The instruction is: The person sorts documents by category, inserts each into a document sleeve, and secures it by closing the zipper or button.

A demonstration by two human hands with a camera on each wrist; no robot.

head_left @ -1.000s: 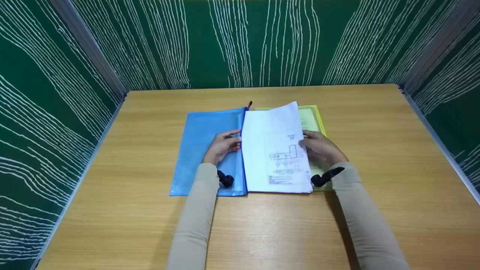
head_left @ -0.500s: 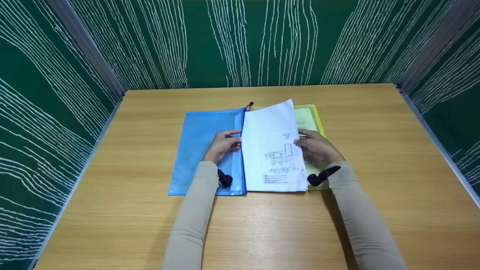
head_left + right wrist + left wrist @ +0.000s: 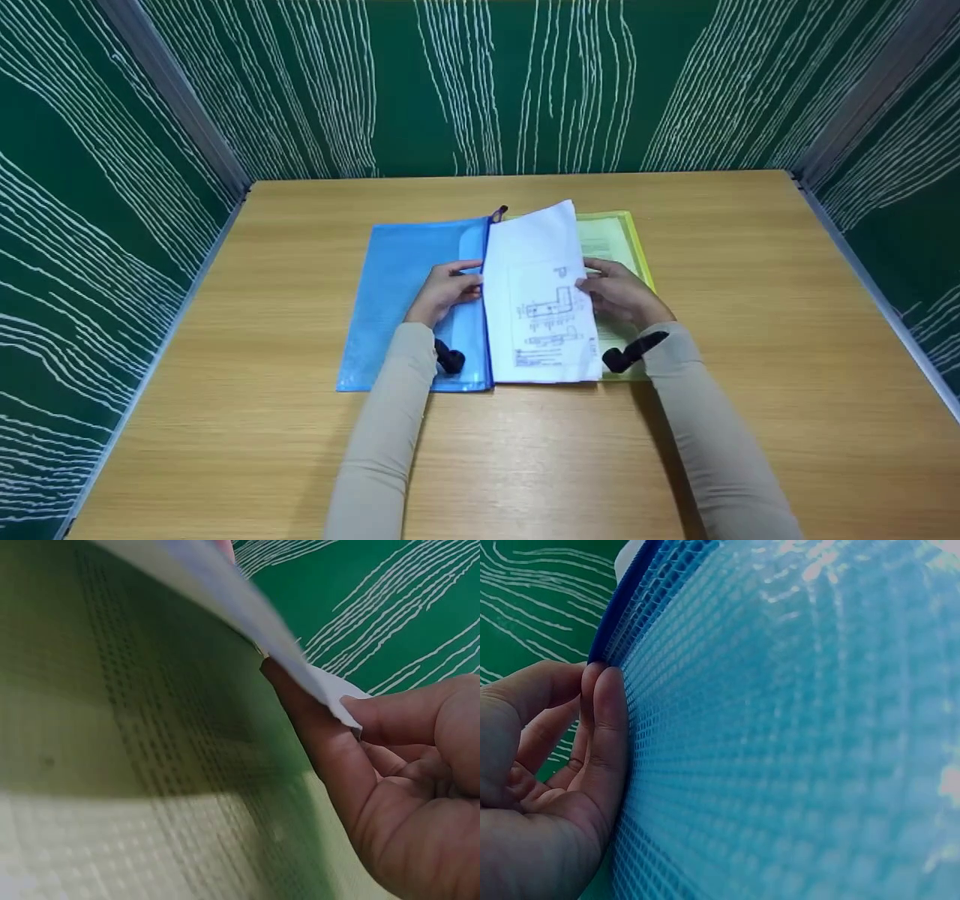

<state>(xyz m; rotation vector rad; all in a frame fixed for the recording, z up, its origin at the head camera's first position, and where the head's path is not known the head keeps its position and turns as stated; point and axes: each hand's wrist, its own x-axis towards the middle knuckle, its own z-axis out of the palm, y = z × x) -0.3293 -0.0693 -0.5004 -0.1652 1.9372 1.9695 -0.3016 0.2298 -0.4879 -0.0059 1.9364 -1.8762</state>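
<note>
A blue mesh zip folder [image 3: 405,300] lies on the table, its dark blue zip edge toward the middle. My left hand [image 3: 444,291] pinches that edge between thumb and fingers; the left wrist view shows the folder's mesh [image 3: 780,735] close up. White sheets of paper [image 3: 532,247] with a printed line drawing reach from the folder's opening to the right. At their right edge my right hand [image 3: 619,291] pinches them, thumb on top and fingers beneath, as the right wrist view also shows. Under the sheets lies a yellow-edged folder [image 3: 615,240] with a printed page inside.
The wooden table [image 3: 225,420] spreads around the folders. Green panels with white wavy lines [image 3: 510,90] stand at the back and both sides. A zip pull [image 3: 499,211] sticks up at the blue folder's top corner.
My right hand has moved left with the paper sheets, so their right edge is nearer the blue folder and more of the yellow folder shows. The left hand stays in place.
</note>
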